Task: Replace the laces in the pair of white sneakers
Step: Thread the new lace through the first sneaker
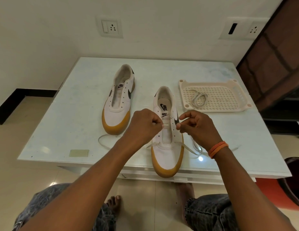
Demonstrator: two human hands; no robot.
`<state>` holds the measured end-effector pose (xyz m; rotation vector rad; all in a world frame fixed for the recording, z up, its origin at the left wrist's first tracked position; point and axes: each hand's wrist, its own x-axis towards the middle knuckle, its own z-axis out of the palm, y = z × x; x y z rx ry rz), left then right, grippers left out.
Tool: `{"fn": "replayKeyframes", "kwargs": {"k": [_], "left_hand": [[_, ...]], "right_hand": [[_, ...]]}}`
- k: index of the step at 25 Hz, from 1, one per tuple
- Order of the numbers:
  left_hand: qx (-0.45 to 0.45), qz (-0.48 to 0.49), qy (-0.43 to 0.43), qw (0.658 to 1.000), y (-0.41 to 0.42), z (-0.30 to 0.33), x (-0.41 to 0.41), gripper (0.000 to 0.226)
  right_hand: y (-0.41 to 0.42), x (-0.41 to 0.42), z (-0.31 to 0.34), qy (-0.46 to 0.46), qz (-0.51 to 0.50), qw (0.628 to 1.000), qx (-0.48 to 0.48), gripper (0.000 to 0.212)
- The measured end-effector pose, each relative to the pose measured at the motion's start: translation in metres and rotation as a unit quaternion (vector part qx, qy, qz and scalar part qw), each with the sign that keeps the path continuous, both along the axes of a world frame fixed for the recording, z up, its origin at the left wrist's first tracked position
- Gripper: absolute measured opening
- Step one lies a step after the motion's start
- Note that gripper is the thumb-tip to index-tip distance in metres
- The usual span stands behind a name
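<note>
Two white sneakers with tan soles stand on the pale table. The far left sneaker has bare eyelets and no lace. The near sneaker has a cream lace threaded through its lowest eyelets, with both ends trailing out over the table. My left hand pinches a lace tip over the sneaker's tongue. My right hand, an orange band on its wrist, pinches something small at the sneaker's right eyelets. A second, coiled lace lies in the tray.
A cream perforated tray sits at the back right of the table. A small beige tag lies near the front left edge. The near sneaker's toe overhangs the front edge. A dark cabinet stands to the right, a red stool below it.
</note>
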<state>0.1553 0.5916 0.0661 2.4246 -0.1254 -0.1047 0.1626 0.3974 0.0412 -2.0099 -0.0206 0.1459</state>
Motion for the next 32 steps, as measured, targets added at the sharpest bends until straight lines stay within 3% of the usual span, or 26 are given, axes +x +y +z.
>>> {"fn": "replayKeyframes", "kwargs": {"k": [2,5,9,11,14,17,24,29,32], "left_hand": [[0.053,-0.031,-0.043,0.997,-0.003,-0.01,-0.002,0.019],[0.081,-0.046,-0.049,0.994,-0.011,-0.024,-0.006,0.022],[0.206,0.008,-0.155,0.966,-0.024,-0.038,-0.011,0.014],[0.208,0.026,-0.098,0.973,-0.032,-0.043,-0.014,0.015],[0.126,0.084,0.031,0.988,-0.041,-0.046,-0.012,0.014],[0.063,0.124,0.099,0.985,-0.045,-0.047,-0.008,0.011],[0.035,0.137,0.148,0.979,-0.043,-0.048,-0.001,0.009],[0.06,0.127,0.129,0.982,-0.043,-0.047,-0.004,0.015],[0.045,0.134,0.17,0.975,-0.042,-0.049,0.002,0.015]], "right_hand": [[-0.009,0.005,-0.007,0.054,-0.067,0.996,-0.002,0.017],[-0.009,0.005,-0.022,0.124,-0.042,0.99,-0.047,0.019],[-0.003,0.003,-0.029,0.094,-0.018,0.992,-0.087,0.018],[-0.004,0.004,-0.03,0.097,-0.012,0.991,-0.088,0.017],[-0.005,0.002,-0.034,0.1,-0.002,0.991,-0.088,0.016],[-0.006,0.002,-0.037,0.084,0.0,0.992,-0.099,0.016],[-0.007,-0.002,-0.037,0.088,0.018,0.99,-0.112,0.018],[-0.002,-0.005,-0.031,0.07,-0.012,0.992,-0.103,0.011],[0.001,-0.007,-0.029,0.069,-0.007,0.992,-0.11,0.01]]}}
